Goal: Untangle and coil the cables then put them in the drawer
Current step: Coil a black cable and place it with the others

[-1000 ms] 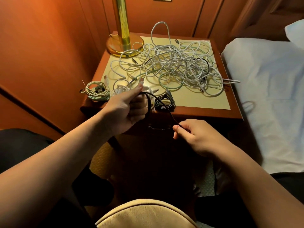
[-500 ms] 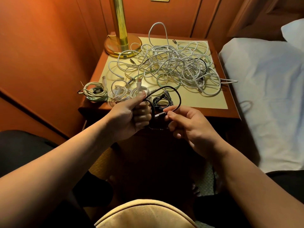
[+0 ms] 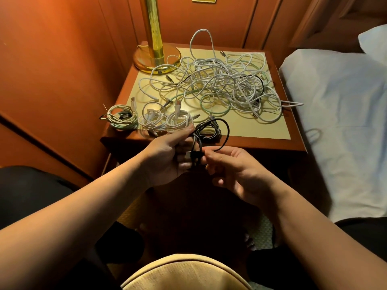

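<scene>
Cables in three small white coils [image 3: 150, 119] sit at the front left corner of the tabletop [image 3: 261, 130]. Just in front of that edge, the left hand [image 3: 169, 155] grips a black cable [image 3: 196, 149] with curled fingers. The right hand [image 3: 234, 170] pinches its loose loop. A big white tangle [image 3: 222, 84] fills the middle, by the gold lamp [image 3: 156, 51] at the back left corner.
</scene>
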Motion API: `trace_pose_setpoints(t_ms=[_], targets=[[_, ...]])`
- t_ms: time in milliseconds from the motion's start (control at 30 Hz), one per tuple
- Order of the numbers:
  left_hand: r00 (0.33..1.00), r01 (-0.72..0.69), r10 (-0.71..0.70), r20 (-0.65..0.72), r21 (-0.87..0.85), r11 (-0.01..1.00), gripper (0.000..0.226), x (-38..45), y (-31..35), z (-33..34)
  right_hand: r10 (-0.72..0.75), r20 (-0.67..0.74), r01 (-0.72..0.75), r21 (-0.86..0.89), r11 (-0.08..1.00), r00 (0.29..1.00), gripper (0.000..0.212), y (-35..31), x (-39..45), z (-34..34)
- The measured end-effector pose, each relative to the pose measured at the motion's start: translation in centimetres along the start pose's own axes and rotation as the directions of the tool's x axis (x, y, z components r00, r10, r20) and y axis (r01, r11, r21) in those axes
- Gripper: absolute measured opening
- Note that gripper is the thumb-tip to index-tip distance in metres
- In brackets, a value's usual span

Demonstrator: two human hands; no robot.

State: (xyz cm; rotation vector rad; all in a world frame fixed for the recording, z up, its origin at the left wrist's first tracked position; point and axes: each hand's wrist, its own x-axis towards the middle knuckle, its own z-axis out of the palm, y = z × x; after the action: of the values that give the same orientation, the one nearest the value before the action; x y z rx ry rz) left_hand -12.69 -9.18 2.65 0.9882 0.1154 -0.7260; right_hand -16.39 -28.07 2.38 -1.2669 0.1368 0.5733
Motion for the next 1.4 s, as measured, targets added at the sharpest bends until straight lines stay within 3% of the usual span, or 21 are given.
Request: trace_pose_setpoints(t_ms=[100,233,400,500,600,767,867,933,1000,1100,1167,1333,1400], targets=[[0.997,-0.067,0.069,-0.023,0.072,0.995,0.037,0.2,-0.6,-0.1,0.040,0.037,-0.039,-0.012,0.999,0.999,0.035,0.3,0.0,0.2],[0.994,-0.105,0.108,-0.015,0.163,0.981,0.040,0.0,-0.4,0.1,0.049,0.043,-0.045,-0.075,0.996,0.998,0.026,0.0,0.1,0.1],[0.993,-0.120,0.119,0.017,0.225,0.967,0.054,0.0,-0.4,0.5,-0.049,-0.009,0.046,-0.218,0.975,0.999,0.020,0.1,-0.2,0.6],[0.985,-0.171,0.168,0.036,0.284,0.944,0.047,-0.2,-1.2,0.9,0.107,0.131,-0.090,-0.128,0.988,0.986,0.021,0.0,-0.5,0.9],[0.985,-0.166,0.170,0.014,0.307,0.937,0.043,-0.2,-1.9,0.8,0.121,0.197,-0.065,-0.272,0.960,0.973,0.009,0.5,-1.0,1.1],[0.968,-0.214,0.241,-0.069,0.273,0.938,0.049,0.2,-1.3,1.0,-0.067,0.053,0.076,-0.199,0.977,0.996,0.017,1.2,-0.7,1.7],[0.959,-0.255,0.277,-0.052,0.258,0.932,0.045,0.1,-0.4,0.9,-0.031,-0.007,0.029,-0.216,0.976,0.999,0.037,1.4,0.0,1.0],[0.958,-0.260,0.283,-0.052,0.262,0.929,0.045,-0.1,0.2,0.7,0.049,0.031,-0.028,-0.480,0.877,0.998,0.030,1.7,0.3,0.5],[0.957,-0.248,0.283,-0.064,0.324,0.913,0.046,-0.4,0.5,0.4,0.199,0.072,-0.079,-0.749,0.658,0.977,0.015,2.4,0.4,0.0],[0.959,-0.231,0.273,-0.069,0.363,0.903,0.047,-0.6,0.6,0.4,0.236,0.049,-0.076,-0.868,0.491,0.970,0.017,2.7,0.8,-0.4],[0.960,-0.248,0.275,-0.048,0.312,0.917,0.047,-0.6,1.1,0.3,0.142,0.091,0.005,-0.857,0.515,0.986,0.015,2.2,0.9,-0.6],[0.969,-0.240,0.248,0.001,0.247,0.939,0.048,-0.3,1.7,0.1,-0.053,0.087,0.099,-0.702,0.705,0.995,0.022,1.0,0.4,-0.7],[0.976,-0.209,0.218,-0.005,0.272,0.940,0.047,-0.2,0.7,0.4,-0.118,0.025,0.116,-0.459,0.881,0.993,0.025,0.5,0.6,-0.2]])
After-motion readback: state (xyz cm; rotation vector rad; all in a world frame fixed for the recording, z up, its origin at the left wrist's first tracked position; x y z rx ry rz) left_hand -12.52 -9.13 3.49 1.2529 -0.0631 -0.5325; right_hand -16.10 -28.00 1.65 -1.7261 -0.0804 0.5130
